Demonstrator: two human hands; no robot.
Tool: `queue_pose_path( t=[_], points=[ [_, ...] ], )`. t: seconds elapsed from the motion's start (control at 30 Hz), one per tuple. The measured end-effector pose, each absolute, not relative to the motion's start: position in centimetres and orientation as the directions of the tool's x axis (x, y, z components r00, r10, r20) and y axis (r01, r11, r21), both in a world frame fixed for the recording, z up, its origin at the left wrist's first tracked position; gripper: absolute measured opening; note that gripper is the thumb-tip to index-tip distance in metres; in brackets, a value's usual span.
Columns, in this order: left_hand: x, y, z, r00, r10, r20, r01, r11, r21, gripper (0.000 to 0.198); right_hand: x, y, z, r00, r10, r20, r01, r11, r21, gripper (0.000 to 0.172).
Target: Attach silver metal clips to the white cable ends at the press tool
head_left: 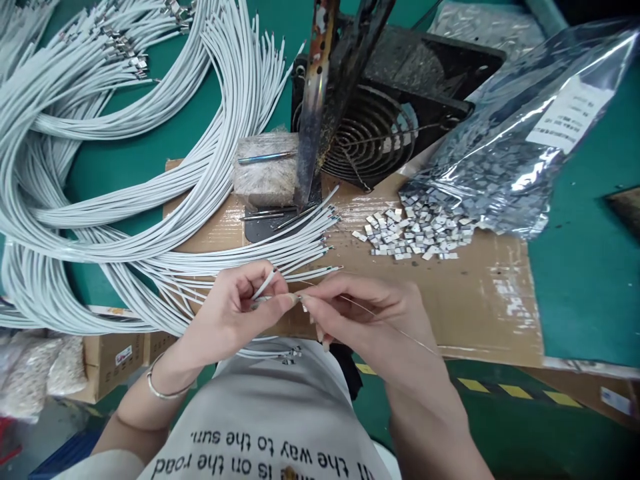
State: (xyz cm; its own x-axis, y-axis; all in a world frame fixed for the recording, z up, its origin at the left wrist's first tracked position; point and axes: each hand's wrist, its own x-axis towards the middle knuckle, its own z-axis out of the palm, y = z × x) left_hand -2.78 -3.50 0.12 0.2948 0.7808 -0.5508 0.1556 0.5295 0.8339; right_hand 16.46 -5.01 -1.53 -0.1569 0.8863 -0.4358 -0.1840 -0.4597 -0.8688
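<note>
My left hand [250, 310] is closed, with a white cable [264, 284] in its curled fingers; the cable's cut end sticks up past the index finger. My right hand [367, 320] is pinched, thumb to index finger, its fingertips meeting those of my left hand. A tiny pale connector [304, 306] shows at that pinch, mostly covered by the fingers. Across my right hand runs a thin silvery wire [395, 327], like solder wire. Just beyond both hands lie the stripped ends of loose white cables [300, 243] on the cardboard [480, 313].
A pile of small metal connectors [420, 230] spills from a clear bag [520, 147] at right. A soldering-iron-like metal piece [313, 113] slants down before a black fan [373, 133]. Beside it sits a plastic-wrapped block [265, 173]. Thick cable bundles [125, 247] fill the left.
</note>
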Motion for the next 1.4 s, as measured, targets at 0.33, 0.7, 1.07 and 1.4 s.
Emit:
queue_pose_path(
  t=[0.33, 0.7, 1.07, 1.4],
  points=[
    [-1.2, -4.0, -0.2, 0.103, 0.913, -0.394, 0.222, 0.365, 0.904, 0.025, 15.4, -5.4, -2.0, 0.012, 0.891, -0.454, -0.265, -0.436, -0.86, 0.007],
    [-1.4, -4.5, -0.7, 0.096, 0.931, -0.353, 0.005, 0.354, 0.935, 0.016, 11.8, -6.7, -4.2, 0.33, 0.941, 0.078, 0.053, 0.064, -0.997, 0.024],
    [-1.1, -3.4, -0.3, 0.024, 0.893, -0.45, 0.119, 0.444, 0.888, 0.016, 15.7, -5.4, -3.5, 0.038, 0.966, 0.256, 0.274, 0.236, -0.932, 0.035],
    [-0.7, -3.3, 0.6, -0.024, 0.924, -0.382, 0.221, 0.377, 0.899, 0.011, 15.6, -5.2, -2.9, 0.212, 0.962, -0.173, -0.143, -0.145, -0.979, 0.019]
  ],
)
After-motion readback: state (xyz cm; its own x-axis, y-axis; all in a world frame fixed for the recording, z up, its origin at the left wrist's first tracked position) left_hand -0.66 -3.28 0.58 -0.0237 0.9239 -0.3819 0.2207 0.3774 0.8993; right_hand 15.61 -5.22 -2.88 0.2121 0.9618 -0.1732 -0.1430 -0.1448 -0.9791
